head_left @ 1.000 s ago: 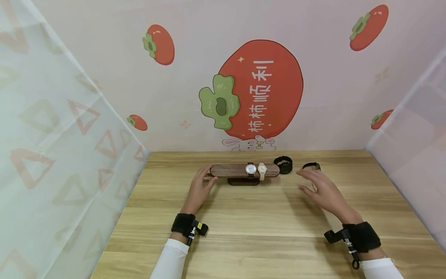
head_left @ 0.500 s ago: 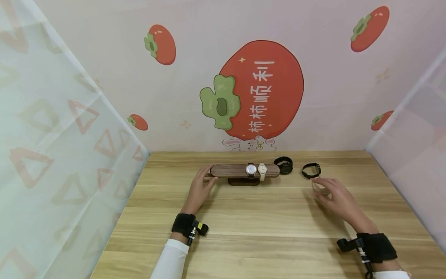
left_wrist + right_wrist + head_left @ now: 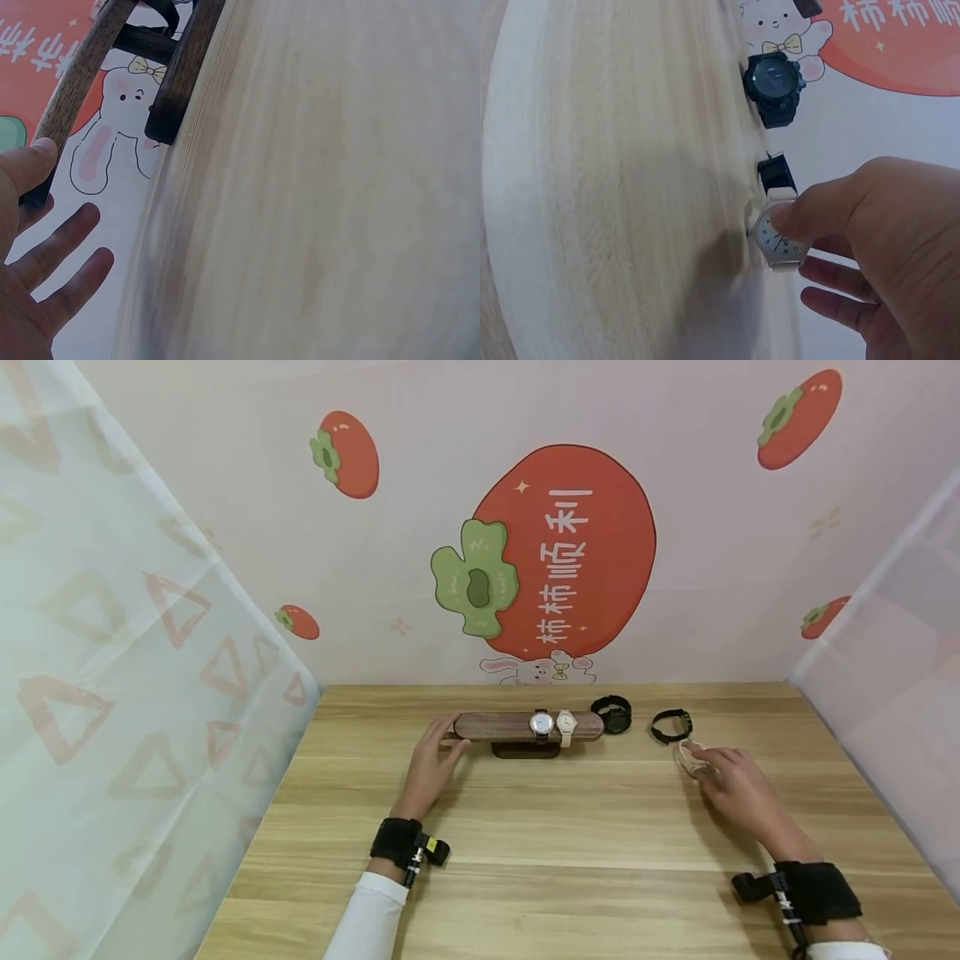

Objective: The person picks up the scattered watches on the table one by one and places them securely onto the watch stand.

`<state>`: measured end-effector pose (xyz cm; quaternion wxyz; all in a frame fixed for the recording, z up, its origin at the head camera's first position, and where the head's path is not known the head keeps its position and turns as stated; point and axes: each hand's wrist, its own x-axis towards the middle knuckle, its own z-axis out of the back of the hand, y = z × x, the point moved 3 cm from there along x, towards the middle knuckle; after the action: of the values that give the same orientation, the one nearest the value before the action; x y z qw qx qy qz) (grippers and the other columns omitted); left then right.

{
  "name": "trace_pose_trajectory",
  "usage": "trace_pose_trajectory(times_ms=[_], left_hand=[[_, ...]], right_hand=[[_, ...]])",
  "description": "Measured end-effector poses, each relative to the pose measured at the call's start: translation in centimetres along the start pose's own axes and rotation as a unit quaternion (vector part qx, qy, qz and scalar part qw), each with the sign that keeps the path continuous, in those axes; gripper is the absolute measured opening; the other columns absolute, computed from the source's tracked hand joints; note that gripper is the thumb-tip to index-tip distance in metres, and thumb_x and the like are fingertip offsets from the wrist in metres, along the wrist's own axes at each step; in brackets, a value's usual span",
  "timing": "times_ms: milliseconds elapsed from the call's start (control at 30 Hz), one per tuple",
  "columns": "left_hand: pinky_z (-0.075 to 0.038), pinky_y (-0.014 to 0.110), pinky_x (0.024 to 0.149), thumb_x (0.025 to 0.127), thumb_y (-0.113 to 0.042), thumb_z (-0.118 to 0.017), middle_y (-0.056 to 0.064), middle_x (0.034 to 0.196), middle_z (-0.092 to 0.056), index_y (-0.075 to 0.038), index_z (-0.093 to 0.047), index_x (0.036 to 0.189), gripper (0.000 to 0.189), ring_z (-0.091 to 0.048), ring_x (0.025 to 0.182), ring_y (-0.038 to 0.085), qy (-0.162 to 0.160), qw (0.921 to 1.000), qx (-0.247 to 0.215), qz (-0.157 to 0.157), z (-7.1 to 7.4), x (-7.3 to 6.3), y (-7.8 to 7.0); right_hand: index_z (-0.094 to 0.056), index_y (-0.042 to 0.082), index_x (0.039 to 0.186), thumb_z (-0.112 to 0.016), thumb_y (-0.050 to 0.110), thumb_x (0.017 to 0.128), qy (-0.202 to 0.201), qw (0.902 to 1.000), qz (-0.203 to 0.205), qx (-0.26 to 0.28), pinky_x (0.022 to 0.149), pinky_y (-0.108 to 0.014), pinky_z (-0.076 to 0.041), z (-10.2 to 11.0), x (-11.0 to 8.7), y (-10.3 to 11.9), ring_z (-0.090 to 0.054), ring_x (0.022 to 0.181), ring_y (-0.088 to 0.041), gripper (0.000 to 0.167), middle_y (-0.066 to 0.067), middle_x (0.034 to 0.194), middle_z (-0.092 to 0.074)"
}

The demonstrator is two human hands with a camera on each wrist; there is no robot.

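A dark wooden watch stand (image 3: 491, 727) stands near the back of the table, its long rounded bar raised on a small base. My left hand (image 3: 431, 768) grips the bar's left end between thumb and index finger, the other fingers spread in the left wrist view. Toward the right, my right hand (image 3: 738, 789) pinches a white wristwatch (image 3: 773, 242), thumb on its dial and index finger mostly hidden behind. Two watches circle the bar right of its middle: a silver-cased one on a dark strap (image 3: 541, 723) and a pale one (image 3: 566, 723).
A chunky black watch (image 3: 617, 720) lies by the stand's right end. Just behind the right hand is a smaller watch on a black band (image 3: 667, 739). A white printed backdrop (image 3: 390, 568) rises at the table's (image 3: 525, 843) back edge, with more sheets at both sides.
My right hand has come down and to the right onto the white watch, now pinching it and shifting it slightly rightward. The left hand has stayed at the stand's end.
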<state>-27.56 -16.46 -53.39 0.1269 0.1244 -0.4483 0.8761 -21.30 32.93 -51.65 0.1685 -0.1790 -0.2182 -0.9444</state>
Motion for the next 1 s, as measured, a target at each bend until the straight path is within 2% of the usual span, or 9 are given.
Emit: trace_pose_trajectory(times_ms=[267,567,800,1000], left_hand=[[-0.062,0.046,0.1,0.104,-0.023,-0.07,0.008,0.154,-0.057,-0.021,-0.052,0.158,0.057,-0.064,0.127,0.029,-0.001,1.0,0.003,0.0,-0.01,-0.02,-0.06],[-0.062,0.048,0.101,0.105,-0.025,-0.07,0.008,0.156,-0.055,-0.021,-0.052,0.159,0.057,-0.062,0.129,0.03,0.001,1.0,0.005,0.004,0.02,-0.04,-0.04],[-0.062,0.049,0.101,0.105,-0.025,-0.07,0.009,0.155,-0.056,-0.021,-0.051,0.159,0.057,-0.062,0.13,0.031,0.001,1.0,0.006,0.0,0.08,-0.08,-0.02],[-0.061,0.049,0.103,0.105,-0.025,-0.07,0.008,0.157,-0.055,-0.021,-0.051,0.159,0.058,-0.061,0.133,0.031,-0.001,1.0,0.006,-0.005,0.03,-0.18,0.07]], right_hand=[[-0.075,-0.005,0.113,-0.077,-0.011,0.083,-0.003,0.9996,-0.003,-0.028,0.088,-0.064,-0.053,-0.23,-0.32,-0.79,-0.063,0.102,-0.047,0.031,-0.028,0.109,-0.075],[-0.075,-0.004,0.115,-0.078,-0.009,0.088,0.013,0.9991,-0.018,-0.035,0.084,-0.062,-0.055,-0.11,-0.39,-0.78,-0.064,0.1,-0.044,0.028,-0.027,0.111,-0.075],[-0.075,-0.002,0.117,-0.076,-0.007,0.091,0.019,0.9992,-0.029,-0.018,0.088,-0.068,-0.056,-0.15,-0.38,-0.7,-0.067,0.105,-0.052,0.027,-0.03,0.115,-0.073],[-0.075,-0.001,0.118,-0.074,-0.004,0.093,0.023,0.9991,-0.033,-0.012,0.087,-0.068,-0.057,-0.34,-0.3,-0.63,-0.068,0.106,-0.051,0.026,-0.029,0.114,-0.072]])
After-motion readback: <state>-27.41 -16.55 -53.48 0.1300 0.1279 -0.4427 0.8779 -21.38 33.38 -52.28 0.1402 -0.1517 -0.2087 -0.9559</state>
